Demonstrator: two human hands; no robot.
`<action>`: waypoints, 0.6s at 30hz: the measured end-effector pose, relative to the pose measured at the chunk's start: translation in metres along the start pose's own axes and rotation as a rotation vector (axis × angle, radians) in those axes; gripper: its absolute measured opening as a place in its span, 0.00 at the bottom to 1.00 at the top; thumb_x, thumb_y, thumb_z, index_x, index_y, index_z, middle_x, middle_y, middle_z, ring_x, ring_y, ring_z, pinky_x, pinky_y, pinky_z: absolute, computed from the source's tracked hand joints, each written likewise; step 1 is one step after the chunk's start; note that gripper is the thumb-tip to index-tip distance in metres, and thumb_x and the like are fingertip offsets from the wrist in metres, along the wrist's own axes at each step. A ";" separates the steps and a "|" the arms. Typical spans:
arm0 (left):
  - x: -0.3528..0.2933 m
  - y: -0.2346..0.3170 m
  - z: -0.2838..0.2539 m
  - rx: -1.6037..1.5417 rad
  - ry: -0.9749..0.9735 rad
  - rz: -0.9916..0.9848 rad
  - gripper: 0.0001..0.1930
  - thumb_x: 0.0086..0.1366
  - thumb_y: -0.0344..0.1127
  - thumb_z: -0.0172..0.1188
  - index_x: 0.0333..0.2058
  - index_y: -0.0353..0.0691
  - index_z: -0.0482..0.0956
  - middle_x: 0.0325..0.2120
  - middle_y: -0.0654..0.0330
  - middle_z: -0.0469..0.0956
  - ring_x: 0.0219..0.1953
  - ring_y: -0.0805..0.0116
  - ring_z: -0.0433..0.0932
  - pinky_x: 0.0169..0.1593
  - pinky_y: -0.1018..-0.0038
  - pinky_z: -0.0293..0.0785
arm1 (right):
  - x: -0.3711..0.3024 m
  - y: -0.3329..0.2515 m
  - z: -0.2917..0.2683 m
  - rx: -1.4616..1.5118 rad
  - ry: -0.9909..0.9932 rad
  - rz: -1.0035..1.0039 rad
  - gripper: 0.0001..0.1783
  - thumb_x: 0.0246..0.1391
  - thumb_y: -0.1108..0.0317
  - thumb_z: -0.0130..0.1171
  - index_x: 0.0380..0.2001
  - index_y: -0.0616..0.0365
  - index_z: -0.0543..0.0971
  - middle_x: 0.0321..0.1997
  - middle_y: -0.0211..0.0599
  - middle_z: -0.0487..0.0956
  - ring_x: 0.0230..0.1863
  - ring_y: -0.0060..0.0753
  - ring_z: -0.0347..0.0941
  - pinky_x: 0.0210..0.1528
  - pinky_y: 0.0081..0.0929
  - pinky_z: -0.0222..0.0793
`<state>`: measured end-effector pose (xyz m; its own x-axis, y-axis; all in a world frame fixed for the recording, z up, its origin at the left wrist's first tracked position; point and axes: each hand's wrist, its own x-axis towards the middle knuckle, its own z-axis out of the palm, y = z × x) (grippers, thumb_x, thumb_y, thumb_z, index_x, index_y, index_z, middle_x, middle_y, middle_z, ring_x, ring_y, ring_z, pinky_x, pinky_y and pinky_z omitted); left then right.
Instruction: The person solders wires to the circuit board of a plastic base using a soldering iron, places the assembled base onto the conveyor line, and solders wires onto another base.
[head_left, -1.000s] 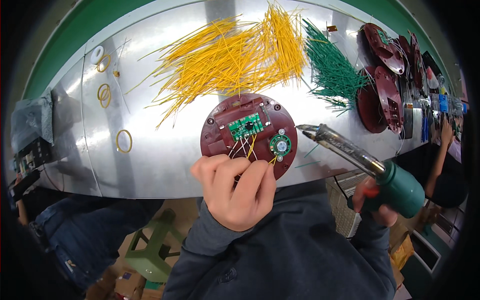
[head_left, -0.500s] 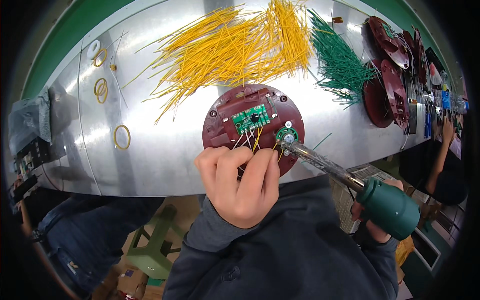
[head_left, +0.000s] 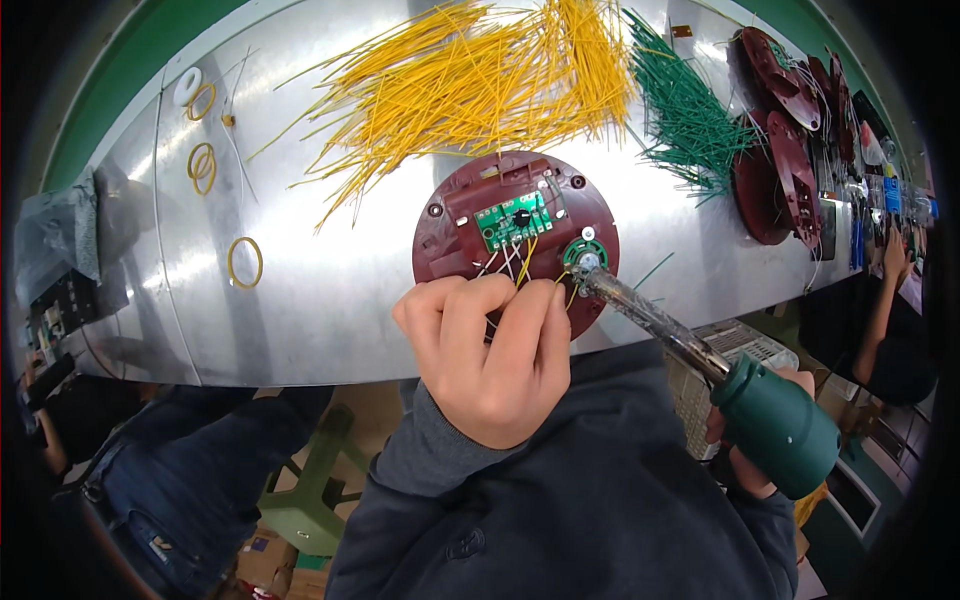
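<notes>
My left hand (head_left: 490, 360) is closed over the near edge of a round maroon plastic housing (head_left: 440, 258), its fingertips pinching a yellow wire (head_left: 573, 295). On the housing sits a green circuit board (head_left: 515, 220), with white and yellow wires running from it toward my fingers. A round part with a green rim (head_left: 583, 248) lies at the housing's right side. My right hand (head_left: 750, 455), partly hidden behind the handle, grips a soldering iron (head_left: 778, 425) with a thick green handle. The iron's tip meets the round part close to the yellow wire's end.
Beyond the housing lie a big heap of yellow wires (head_left: 470, 90) and a bundle of green wires (head_left: 695, 120). More maroon housings (head_left: 795, 180) are stacked at the right. Yellow rings (head_left: 245, 263) lie on the metal table (head_left: 330, 290). Other people are seated at both sides.
The whole view has shifted slightly, with the housing a little higher and to the right. The iron's tip stays at the round part, and both hands keep their holds.
</notes>
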<state>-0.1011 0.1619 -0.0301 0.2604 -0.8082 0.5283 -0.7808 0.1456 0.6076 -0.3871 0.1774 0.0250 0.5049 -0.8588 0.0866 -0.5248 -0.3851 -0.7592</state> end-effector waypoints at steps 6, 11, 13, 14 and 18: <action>-0.001 -0.001 0.001 -0.004 0.010 0.011 0.10 0.46 0.22 0.68 0.30 0.39 0.81 0.27 0.61 0.70 0.31 0.60 0.67 0.34 0.69 0.65 | 0.004 -0.035 -0.003 0.273 -0.008 0.491 0.25 0.57 0.46 0.57 0.34 0.59 0.64 0.17 0.37 0.73 0.15 0.24 0.68 0.16 0.18 0.60; -0.001 -0.001 0.001 -0.014 0.003 0.024 0.10 0.46 0.22 0.67 0.30 0.38 0.81 0.27 0.60 0.70 0.31 0.61 0.67 0.33 0.69 0.65 | 0.011 -0.060 0.011 0.318 0.138 0.830 0.17 0.50 0.55 0.62 0.29 0.56 0.69 0.20 0.38 0.75 0.16 0.27 0.69 0.15 0.23 0.61; -0.001 0.000 0.001 -0.011 0.009 0.019 0.10 0.46 0.22 0.67 0.30 0.38 0.81 0.27 0.60 0.70 0.31 0.61 0.67 0.33 0.69 0.65 | 0.007 -0.062 0.019 0.182 0.118 0.722 0.09 0.48 0.69 0.63 0.25 0.58 0.73 0.20 0.39 0.76 0.16 0.33 0.72 0.14 0.28 0.65; 0.000 0.000 0.001 -0.012 0.008 0.021 0.10 0.46 0.22 0.67 0.30 0.38 0.81 0.27 0.60 0.70 0.31 0.61 0.67 0.33 0.69 0.65 | 0.003 -0.064 0.024 0.399 0.275 0.785 0.10 0.51 0.67 0.61 0.30 0.60 0.73 0.21 0.42 0.76 0.17 0.35 0.73 0.15 0.28 0.68; -0.002 -0.001 0.003 -0.015 0.024 0.025 0.10 0.46 0.21 0.67 0.30 0.37 0.81 0.27 0.60 0.70 0.31 0.60 0.67 0.33 0.69 0.64 | -0.008 -0.063 0.026 0.632 0.380 0.866 0.17 0.57 0.61 0.57 0.40 0.64 0.69 0.26 0.48 0.77 0.19 0.38 0.75 0.15 0.29 0.70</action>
<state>-0.1024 0.1615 -0.0334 0.2546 -0.7903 0.5573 -0.7785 0.1743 0.6029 -0.3400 0.2173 0.0551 -0.1564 -0.8413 -0.5175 -0.1019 0.5349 -0.8388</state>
